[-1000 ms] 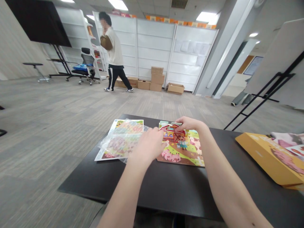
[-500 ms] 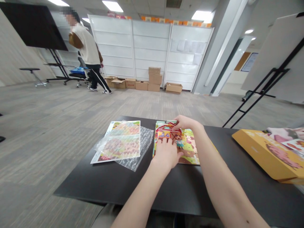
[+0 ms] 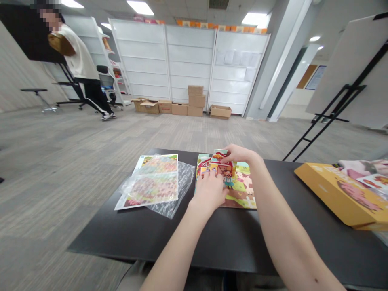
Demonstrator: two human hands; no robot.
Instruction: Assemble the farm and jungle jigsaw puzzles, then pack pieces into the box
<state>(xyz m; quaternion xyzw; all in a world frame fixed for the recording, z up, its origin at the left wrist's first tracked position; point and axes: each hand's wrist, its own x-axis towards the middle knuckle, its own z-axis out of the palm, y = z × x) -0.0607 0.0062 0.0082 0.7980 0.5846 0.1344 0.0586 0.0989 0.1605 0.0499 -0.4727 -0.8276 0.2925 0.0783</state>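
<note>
A colourful farm jigsaw puzzle (image 3: 242,188) lies on the black table (image 3: 145,236), showing a red barn, a figure and a cow. My left hand (image 3: 210,188) rests on the puzzle's left part with its fingers stretched out, covering some of the picture. At the top edge, my right hand (image 3: 238,154) pinches a puzzle piece (image 3: 219,155) with a red roof on it. That piece looks raised a little above the picture around it; its lower edge is hard to make out.
Left of the puzzle, a printed farm sheet (image 3: 157,186) lies partly under clear plastic wrapping (image 3: 169,208). A yellow box (image 3: 330,192) stands at the table's right. Beyond are cardboard boxes (image 3: 180,109), a whiteboard stand (image 3: 330,117) and a walking person (image 3: 83,60).
My right hand has drawn the roof piece slightly up and away from the picture. My left hand stays on the puzzle, its thumb closer in. The person has walked further left.
</note>
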